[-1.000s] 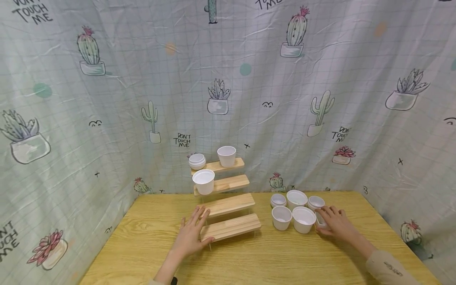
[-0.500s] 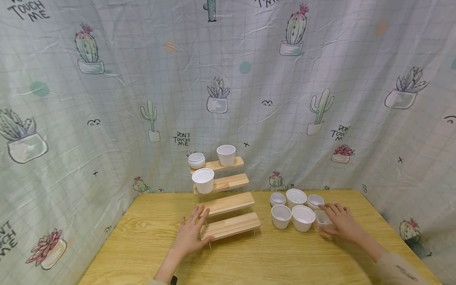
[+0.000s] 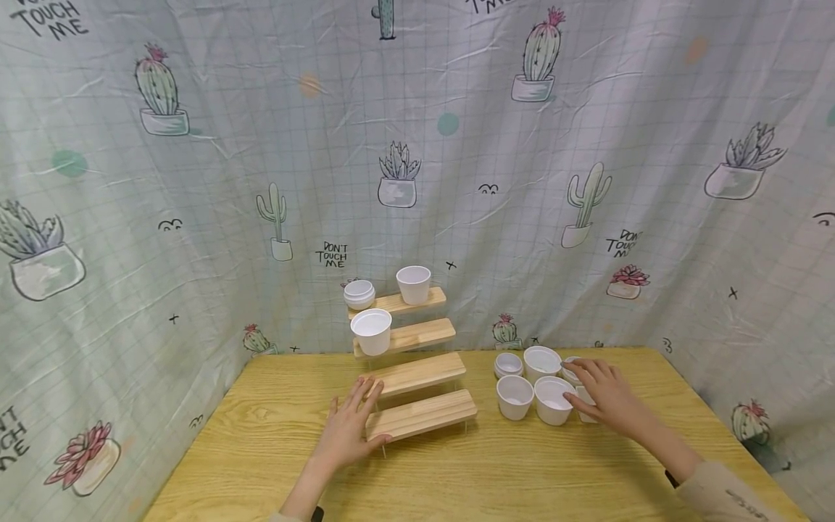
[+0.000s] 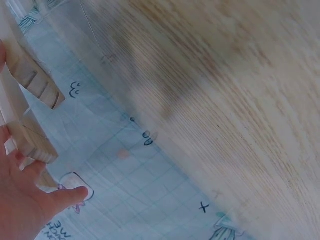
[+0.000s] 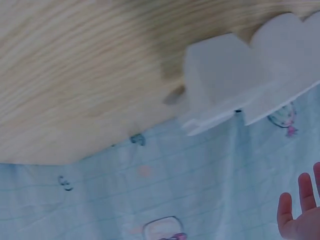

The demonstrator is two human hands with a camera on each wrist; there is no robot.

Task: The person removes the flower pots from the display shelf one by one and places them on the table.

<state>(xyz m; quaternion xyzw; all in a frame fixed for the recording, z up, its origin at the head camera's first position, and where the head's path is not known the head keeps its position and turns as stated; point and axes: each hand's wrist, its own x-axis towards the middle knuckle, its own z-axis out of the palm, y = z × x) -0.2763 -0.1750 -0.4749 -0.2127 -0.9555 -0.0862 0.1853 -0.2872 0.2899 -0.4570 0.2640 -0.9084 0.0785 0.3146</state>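
Observation:
My left hand (image 3: 342, 429) lies at the left ends of the lower steps of a wooden tiered stand (image 3: 427, 415), its fingers straight and thumb spread against the lowest board. Over the right side of a cluster of white plant pots hovers my right hand (image 3: 607, 397), fingers extended, nothing in them. It partly hides a square white pot (image 3: 584, 416) and a small round pot (image 3: 570, 373). Its fingertips overlap the rim of a front round pot (image 3: 553, 407). In the right wrist view, the hand (image 5: 306, 222) shows straight, spread fingers, apart from the square pot (image 5: 220, 75).
On the stand's top step are a small ridged pot (image 3: 359, 296) and a tapered pot (image 3: 414, 286); a larger pot (image 3: 372, 333) occupies the second step. More white pots (image 3: 514, 399) stand left in the cluster. A cactus-print curtain (image 3: 457, 181) hangs behind the wood-grain table (image 3: 457, 478).
My right hand first was at the square pot on the right, then drew off it and shifted left and up over the neighbouring round pots. The left hand stays at the stand.

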